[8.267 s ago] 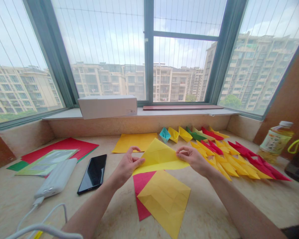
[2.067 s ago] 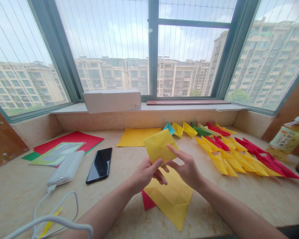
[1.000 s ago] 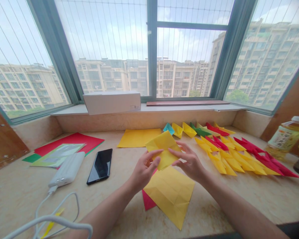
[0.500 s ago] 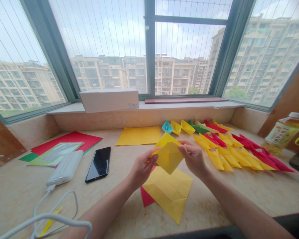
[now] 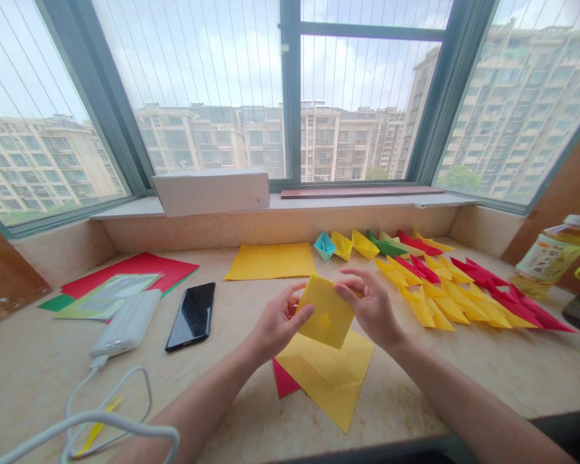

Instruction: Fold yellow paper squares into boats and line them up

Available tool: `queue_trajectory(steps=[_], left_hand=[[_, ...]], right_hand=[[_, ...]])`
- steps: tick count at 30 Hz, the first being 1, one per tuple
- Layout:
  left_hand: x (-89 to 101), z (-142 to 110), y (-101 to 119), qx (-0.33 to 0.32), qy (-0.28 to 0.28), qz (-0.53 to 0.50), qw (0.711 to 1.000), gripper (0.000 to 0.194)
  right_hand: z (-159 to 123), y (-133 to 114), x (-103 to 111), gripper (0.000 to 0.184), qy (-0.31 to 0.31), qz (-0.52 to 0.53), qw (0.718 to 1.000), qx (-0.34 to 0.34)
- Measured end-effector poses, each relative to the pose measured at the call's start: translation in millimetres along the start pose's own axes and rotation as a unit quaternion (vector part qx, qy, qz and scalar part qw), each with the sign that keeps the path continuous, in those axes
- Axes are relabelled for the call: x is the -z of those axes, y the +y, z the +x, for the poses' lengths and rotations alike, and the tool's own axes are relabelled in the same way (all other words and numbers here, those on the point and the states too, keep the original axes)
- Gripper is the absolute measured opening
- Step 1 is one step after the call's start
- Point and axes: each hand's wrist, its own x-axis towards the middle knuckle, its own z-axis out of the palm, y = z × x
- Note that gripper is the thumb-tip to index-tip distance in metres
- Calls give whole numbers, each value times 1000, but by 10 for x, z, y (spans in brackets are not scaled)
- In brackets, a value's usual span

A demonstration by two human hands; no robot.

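Between my hands, above the counter, is a small folded square of yellow paper (image 5: 327,314). My left hand (image 5: 281,320) pinches its left side, the thumb lying on the near face and the fingers behind. On the upper right edge, the thumb and fingers of my right hand (image 5: 371,306) grip the same paper. Underneath lies a larger creased sheet of yellow paper (image 5: 336,386), with a corner of red paper (image 5: 285,380) sticking out at its left.
Folded paper boats (image 5: 444,299) stand in rows at the right, near a drink bottle (image 5: 553,254). Yellow sheets (image 5: 270,261) lie at the back. Leftward are a phone (image 5: 192,317), a white power bank (image 5: 127,322) with a cable, and red sheets (image 5: 140,267).
The yellow paper has gone from partly spread open at the top to a flatter, tilted square. My right fingers have lifted and loosened a little along its edge.
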Motion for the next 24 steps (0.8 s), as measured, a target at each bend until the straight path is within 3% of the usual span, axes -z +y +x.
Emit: queue_trajectory(steps=[3, 6, 9, 14, 18, 21, 24], left_hand=[[-45, -33, -4, 33, -4, -11, 999, 74], [-38, -39, 15, 43, 17, -32, 998, 90], [-6, -26, 50, 26, 37, -64, 997, 85], [6, -12, 62, -4, 59, -76, 995, 89], [-1, -21, 2, -69, 101, 58, 991, 75], [0, -26, -5, -138, 131, 193, 963, 56], [2, -24, 34, -164, 121, 250, 947, 44]], right_hand=[[-59, -45, -66, 27, -43, -25, 999, -6], [-62, -87, -88, 38, -61, -23, 998, -21], [-21, -128, -66, 50, -87, 13, 994, -59], [16, -179, -65, 43, -170, 57, 978, -111], [-10, -199, -103, 42, -162, 80, 975, -127], [-32, -174, -110, 43, -130, 81, 981, -122], [-42, -127, -106, 44, -103, 78, 984, -125]])
